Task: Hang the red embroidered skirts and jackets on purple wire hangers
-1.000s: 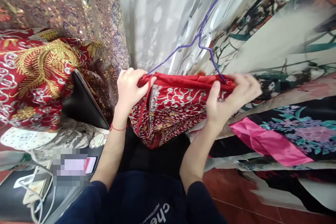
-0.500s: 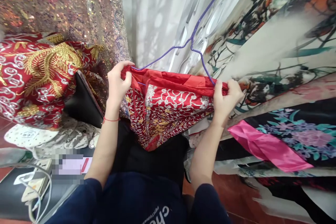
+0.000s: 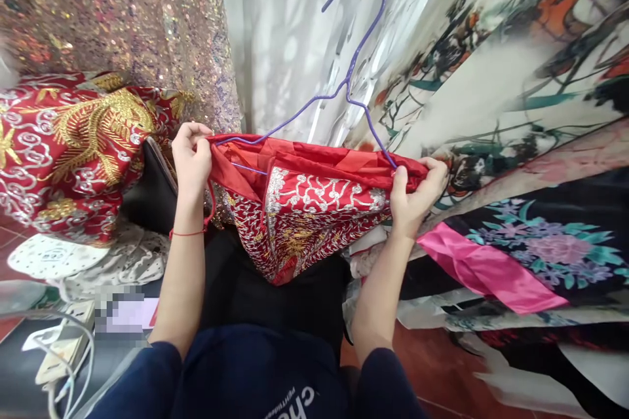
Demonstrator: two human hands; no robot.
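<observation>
A red garment [image 3: 314,203] with silver and gold embroidery hangs from a purple wire hanger [image 3: 344,82] in front of me. My left hand [image 3: 191,157] pinches the garment's left top edge where the hanger's left end sits. At the right top corner my right hand [image 3: 415,193] grips the fabric over the hanger's other end. Both hands are closed. The hanger's hook points up, free of any rail. The garment's lower part drapes onto my dark lap.
A red and gold embroidered cloth [image 3: 69,144] lies at left, under sequinned fabric [image 3: 122,19]. A black bag [image 3: 150,193] leans beside it. White curtain [image 3: 289,33] hangs behind. Floral printed garments [image 3: 531,144] with a pink sash [image 3: 486,268] fill the right. Cables and a power strip [image 3: 59,353] lie at lower left.
Both hands have drawn apart, stretching the garment's top edge wider along the hanger. My left hand moved left and up. The hanger's hook has come fully into view.
</observation>
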